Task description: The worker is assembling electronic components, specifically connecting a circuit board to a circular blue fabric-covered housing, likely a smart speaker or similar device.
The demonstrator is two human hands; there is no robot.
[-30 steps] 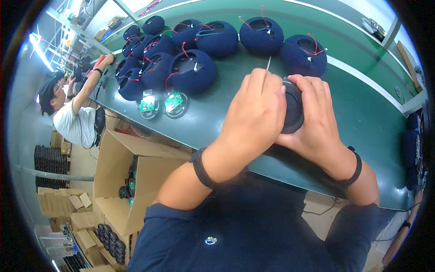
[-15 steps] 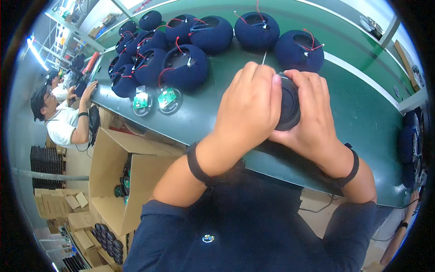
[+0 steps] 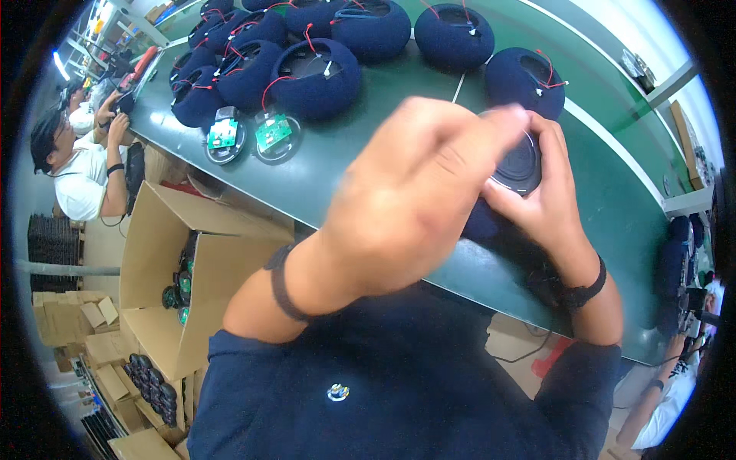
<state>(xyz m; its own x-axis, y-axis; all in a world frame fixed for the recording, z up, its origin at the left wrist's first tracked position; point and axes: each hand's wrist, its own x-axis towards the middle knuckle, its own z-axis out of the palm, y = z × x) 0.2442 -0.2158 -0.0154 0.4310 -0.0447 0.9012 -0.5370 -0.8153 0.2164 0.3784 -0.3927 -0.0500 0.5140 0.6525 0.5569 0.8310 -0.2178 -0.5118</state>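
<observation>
My right hand (image 3: 550, 188) grips a round black cover (image 3: 521, 165) with concentric rings and a pale shiny rim, thumb on its near edge and fingers around its far right side. Under it, part of a dark blue fabric-covered body (image 3: 481, 221) shows. My left hand (image 3: 414, 192), slightly blurred, is closed at the cover's upper left and hides part of it. Its thumb and forefinger come together near the far edge; what they pinch, if anything, is hidden. Left of my hands, two clear round lids (image 3: 276, 142) bearing green circuit boards lie on the table.
Several dark blue round fabric shells (image 3: 316, 80) with red wires stand along the table's (image 3: 330, 165) far side. An open cardboard box (image 3: 157, 253) with circuit boards inside is at the left. A person in white (image 3: 84, 172) works at the far left; another person's arm (image 3: 652, 383) shows at lower right.
My left hand has turned and swung nearer the camera, covering the cover's left side. The right hand keeps its hold, and the cover's ringed face shows more. The view has shifted.
</observation>
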